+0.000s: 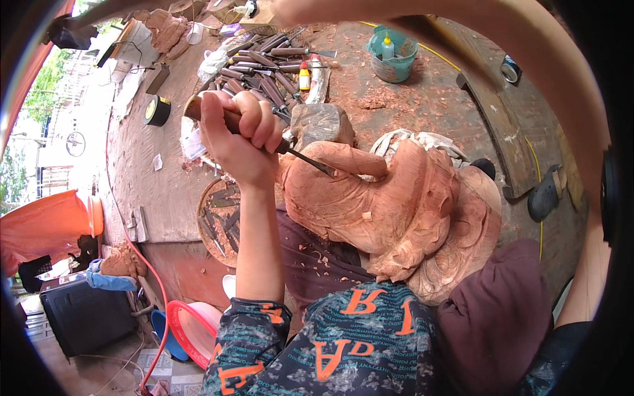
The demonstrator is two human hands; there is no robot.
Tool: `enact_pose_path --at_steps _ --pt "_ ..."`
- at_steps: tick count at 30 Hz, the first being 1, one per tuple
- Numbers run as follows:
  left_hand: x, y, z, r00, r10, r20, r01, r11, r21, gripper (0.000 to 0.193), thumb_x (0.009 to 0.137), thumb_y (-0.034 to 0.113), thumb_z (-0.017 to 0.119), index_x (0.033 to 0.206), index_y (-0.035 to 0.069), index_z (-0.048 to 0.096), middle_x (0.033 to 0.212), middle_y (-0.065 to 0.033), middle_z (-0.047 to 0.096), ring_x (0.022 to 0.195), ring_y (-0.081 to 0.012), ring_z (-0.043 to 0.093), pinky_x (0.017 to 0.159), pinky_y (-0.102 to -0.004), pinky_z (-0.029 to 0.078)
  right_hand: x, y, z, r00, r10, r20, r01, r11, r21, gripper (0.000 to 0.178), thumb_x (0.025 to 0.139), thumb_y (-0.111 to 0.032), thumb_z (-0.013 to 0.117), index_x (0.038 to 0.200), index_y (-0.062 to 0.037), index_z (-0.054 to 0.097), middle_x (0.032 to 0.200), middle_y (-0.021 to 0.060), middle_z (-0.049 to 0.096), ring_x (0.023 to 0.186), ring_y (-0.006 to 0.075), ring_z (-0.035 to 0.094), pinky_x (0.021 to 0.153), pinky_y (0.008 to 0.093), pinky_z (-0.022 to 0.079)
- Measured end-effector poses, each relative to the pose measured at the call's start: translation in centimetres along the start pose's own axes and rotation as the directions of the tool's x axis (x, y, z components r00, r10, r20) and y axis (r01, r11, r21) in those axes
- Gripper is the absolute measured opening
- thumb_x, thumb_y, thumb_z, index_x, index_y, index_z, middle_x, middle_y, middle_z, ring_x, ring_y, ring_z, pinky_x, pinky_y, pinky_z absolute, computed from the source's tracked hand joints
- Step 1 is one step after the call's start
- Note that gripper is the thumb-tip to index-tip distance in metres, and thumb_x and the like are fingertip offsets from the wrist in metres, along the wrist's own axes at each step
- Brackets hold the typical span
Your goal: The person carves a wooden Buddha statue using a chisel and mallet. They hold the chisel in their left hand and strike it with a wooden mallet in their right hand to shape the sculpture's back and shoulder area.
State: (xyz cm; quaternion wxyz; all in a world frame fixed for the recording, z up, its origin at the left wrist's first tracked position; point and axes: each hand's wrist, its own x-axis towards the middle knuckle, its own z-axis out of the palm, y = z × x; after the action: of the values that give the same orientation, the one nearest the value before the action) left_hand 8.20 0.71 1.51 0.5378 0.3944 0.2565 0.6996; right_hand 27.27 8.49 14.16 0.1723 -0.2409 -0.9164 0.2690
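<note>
Chisel (307, 158) tip at the carving (370, 211), left hand (241, 142) in control

And here it is: the left hand, the nearer of the two, sits up and to the left of the carving, fingers wrapped tightly around the wooden handle, thumb pressed along it. The chisel's long axis slants down and rightward out of that fist, straight at the carving, and its point appears to touch just below the rounded roll on top; that meeting, I'd judge, is what everything hangs on. The right arm (561, 66) arches high over the carving's right side, its hand (297, 12) a blur well beyond, and I can't tell what those fingers are doing.

Now look at the carving itself! It leans against the maroon trousers (495, 310), its bulk running from upper left to lower right: reddish-brown wood, all swelling folds and grooves, paler toward its right end, a chip lying on its flank. Just beyond the carving, a wooden block (322, 125); farther off, up and left of it, a great heap of wooden-handled tools (264, 66).
</note>
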Motion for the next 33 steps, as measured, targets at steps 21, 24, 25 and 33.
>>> enact_pose_path --at_steps 21,24,25,33 --pt "-2.5 1.8 1.0 0.968 0.249 -0.004 -0.249 0.968 0.014 0.031 0.094 0.041 0.034 0.086 0.013 0.045 0.052 0.0 0.031 0.039 -0.0073 0.027 0.03 -0.0186 0.023 -2.7 -2.2 -0.1 0.999 0.021 0.028 -0.019 0.997 -0.076 0.039 0.075 -0.002 0.046 0.113 0.0032 0.044 0.093 0.0207 0.057 0.084 0.0274 0.057 0.076 0.0373 0.047" --pt "-2.8 1.5 0.8 0.973 0.231 0.018 -0.231 0.973 -0.003 0.032 0.094 0.044 0.032 0.086 0.015 0.041 0.05 -0.0007 0.031 0.035 -0.0085 0.027 0.028 -0.0192 0.024 -2.9 -2.7 0.1 0.999 0.032 0.036 -0.028 0.995 -0.091 0.039 0.075 -0.002 0.046 0.113 0.0032 0.044 0.093 0.0206 0.057 0.084 0.0274 0.057 0.076 0.0373 0.047" --pt "-2.9 1.5 0.8 0.972 0.233 0.017 -0.233 0.973 0.0 0.031 0.094 0.044 0.032 0.086 0.015 0.041 0.049 -0.0006 0.031 0.035 -0.0082 0.027 0.027 -0.019 0.023 -2.7 -2.7 0.3 0.999 0.025 0.037 -0.021 0.995 -0.094 0.039 0.075 -0.002 0.046 0.113 0.0032 0.044 0.093 0.0206 0.057 0.084 0.0274 0.057 0.076 0.0374 0.047" --pt "-3.7 1.0 0.9 0.96 0.263 -0.097 -0.253 0.962 0.1 0.029 0.094 0.041 0.032 0.084 0.015 0.039 0.049 0.0012 0.03 0.034 -0.0064 0.025 0.027 -0.018 0.022 -2.0 -3.6 1.3 0.998 0.013 0.057 -0.006 0.992 -0.125 0.038 0.075 -0.001 0.046 0.113 0.0031 0.045 0.092 0.0204 0.057 0.083 0.0275 0.058 0.075 0.0375 0.047"
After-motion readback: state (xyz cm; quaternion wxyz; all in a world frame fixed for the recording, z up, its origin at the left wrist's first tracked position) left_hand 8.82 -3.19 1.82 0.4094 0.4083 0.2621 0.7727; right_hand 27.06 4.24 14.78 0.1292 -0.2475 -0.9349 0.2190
